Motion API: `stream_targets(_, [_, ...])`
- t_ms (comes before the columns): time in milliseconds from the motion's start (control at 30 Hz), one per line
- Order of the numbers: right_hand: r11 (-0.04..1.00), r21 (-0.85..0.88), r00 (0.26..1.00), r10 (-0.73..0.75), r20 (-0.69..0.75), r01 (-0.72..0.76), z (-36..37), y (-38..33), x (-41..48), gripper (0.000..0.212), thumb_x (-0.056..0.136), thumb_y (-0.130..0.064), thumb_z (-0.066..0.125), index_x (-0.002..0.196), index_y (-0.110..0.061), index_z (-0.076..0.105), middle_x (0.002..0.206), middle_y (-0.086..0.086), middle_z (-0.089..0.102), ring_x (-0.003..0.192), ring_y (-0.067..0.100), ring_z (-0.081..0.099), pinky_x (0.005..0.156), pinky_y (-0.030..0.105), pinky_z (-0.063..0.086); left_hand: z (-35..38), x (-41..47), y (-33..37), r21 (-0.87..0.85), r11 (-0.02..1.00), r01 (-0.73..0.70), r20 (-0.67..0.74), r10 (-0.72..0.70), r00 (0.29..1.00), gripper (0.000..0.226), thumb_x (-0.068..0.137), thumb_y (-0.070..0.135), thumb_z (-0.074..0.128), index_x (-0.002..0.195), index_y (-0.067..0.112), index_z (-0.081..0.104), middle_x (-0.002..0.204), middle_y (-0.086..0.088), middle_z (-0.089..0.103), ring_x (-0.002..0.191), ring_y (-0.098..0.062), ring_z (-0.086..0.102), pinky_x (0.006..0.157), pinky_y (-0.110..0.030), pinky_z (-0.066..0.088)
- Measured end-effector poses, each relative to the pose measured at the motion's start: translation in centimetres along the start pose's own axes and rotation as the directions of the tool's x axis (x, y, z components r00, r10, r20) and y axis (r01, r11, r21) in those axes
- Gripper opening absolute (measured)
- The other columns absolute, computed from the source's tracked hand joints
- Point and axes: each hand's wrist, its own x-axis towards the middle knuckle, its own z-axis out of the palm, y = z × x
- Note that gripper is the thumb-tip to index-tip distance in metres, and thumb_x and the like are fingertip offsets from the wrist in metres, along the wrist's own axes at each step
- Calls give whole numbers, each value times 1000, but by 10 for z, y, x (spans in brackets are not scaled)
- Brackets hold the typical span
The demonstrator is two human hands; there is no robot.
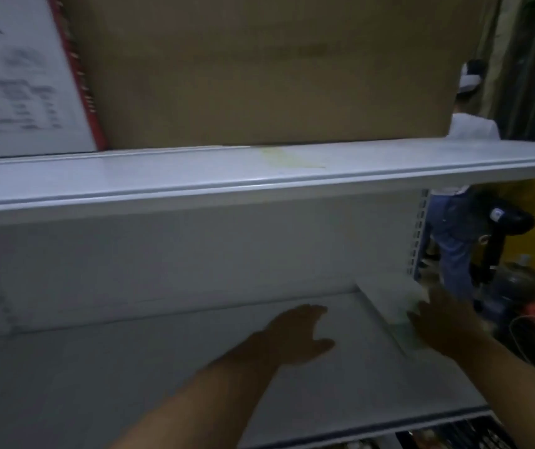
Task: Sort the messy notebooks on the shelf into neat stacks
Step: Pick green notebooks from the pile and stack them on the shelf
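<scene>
A big cardboard box (259, 76) fills the upper shelf (162, 176); on the lower shelf (130, 367) pale notebooks (389, 296) lie at the right end. Our left hand (295, 335) is flat with its fingers spread beside them. Our right hand (438, 322) touches them, but its grip is too blurred for us to tell.
</scene>
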Motion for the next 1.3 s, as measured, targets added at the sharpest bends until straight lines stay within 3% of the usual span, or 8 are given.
stream_targets(67, [960, -109, 966, -260, 3, 259, -4, -52, -7, 92, 97, -46, -2, 66, -5, 75, 85, 23, 71, 80, 39, 70, 88, 57, 45, -33, -40, -55, 167, 982, 85, -86, -71, 994, 74, 93, 56, 38, 152, 19, 11, 160, -1, 8, 147, -16, 7, 118, -30, 3])
stream_targets(100, [910, -188, 928, -371, 27, 369, -12, -89, -17, 103, 93, -49, -15, 81, -3, 76, 99, 27, 69, 93, 42, 67, 104, 56, 27, -51, -66, -85, 235, 960, 152, -118, -127, 985, 72, 95, 55, 34, 152, 19, 8, 160, -2, 3, 147, -16, 1, 119, -34, 0])
stream_targets(200, [818, -145, 830, -552, 77, 557, -52, -220, -70, 107, 76, -64, -31, 144, -15, 36, 155, 17, 19, 144, 32, 18, 112, 46, -10, -100, -152, -147, 338, 873, 351, -222, -288, 931, 70, 96, 56, 29, 152, 21, 7, 160, -2, -2, 147, -18, -6, 119, -43, -3])
stream_targets(300, [757, 87, 746, -653, 135, 647, -79, -328, -126, 59, 99, -52, 14, 151, -25, 10, 159, 4, -10, 147, 23, -6, 118, 37, -2, -132, -250, -187, 343, 799, 494, -277, -417, 866, 70, 95, 57, 27, 152, 24, 4, 160, 0, -3, 147, -16, -7, 119, -42, -2])
stream_targets(667, [342, 118, 341, -940, 31, 932, -134, -592, -296, 57, 97, -45, 36, 146, -17, 27, 156, 13, 15, 141, 30, 20, 115, 40, 25, -137, -610, -273, 145, 479, 866, -320, -805, 499, 71, 94, 61, 28, 152, 26, 9, 160, 2, 2, 147, -15, -3, 118, -45, 1])
stream_targets(833, [186, 101, 182, -982, 49, 977, -144, -678, -349, 61, 97, -45, 39, 150, -21, 19, 159, 11, 7, 146, 27, 10, 117, 40, 20, -131, -690, -306, 71, 399, 914, -359, -845, 397, 70, 94, 60, 28, 152, 25, 11, 160, 2, 4, 147, -16, -3, 119, -45, 1])
stream_targets(1133, [86, 118, 86, -996, 3, 989, -130, -839, -363, 59, 95, -41, 44, 146, -17, 27, 159, 10, 5, 145, 28, 9, 115, 43, 23, -150, -731, -406, 65, 367, 928, -368, -856, 364, 69, 93, 60, 32, 151, 29, 12, 160, 5, -1, 147, -14, -6, 118, -43, -1])
stream_targets(1300, [45, 223, 72, -991, -114, 974, -140, -938, -349, 49, 91, -36, 48, 133, -14, 40, 144, 14, 34, 131, 30, 37, 105, 35, 35, -175, -736, -490, -39, 344, 938, -340, -887, 311, 66, 93, 57, 35, 150, 29, 15, 160, 4, 2, 147, -15, -3, 120, -43, 4])
